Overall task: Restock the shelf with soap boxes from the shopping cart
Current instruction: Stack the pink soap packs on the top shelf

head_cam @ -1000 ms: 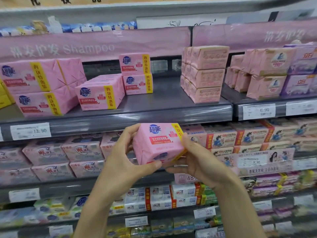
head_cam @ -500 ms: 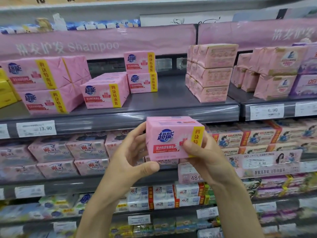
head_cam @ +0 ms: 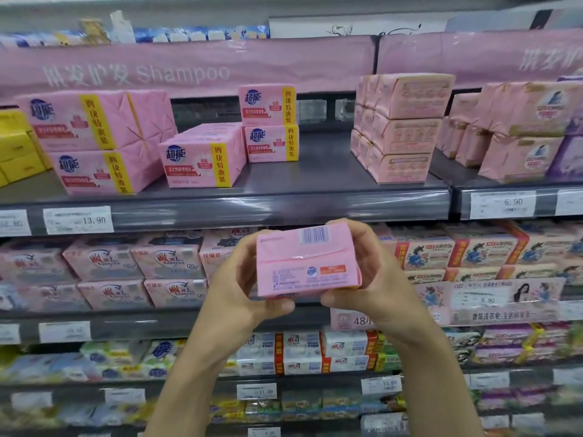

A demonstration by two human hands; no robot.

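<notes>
Soap pack (head_cam: 307, 261), pink, barcode side toward the camera, was held mid-frame just below the front edge of the grey shelf (head_cam: 284, 209). Left hand (head_cam: 235, 288) gripped it at 9 o'clock and right hand (head_cam: 375, 279) at 3 o'clock, fingers curled over the top, thumbs beneath. Matching pink packs (head_cam: 202, 159) stood on the shelf at 11 o'clock, a paler stack (head_cam: 403, 127) at 1 o'clock, well apart.

Left grip (head_cam: 238, 280) and right grip (head_cam: 377, 274) raised, both curled, thumbs below
</notes>
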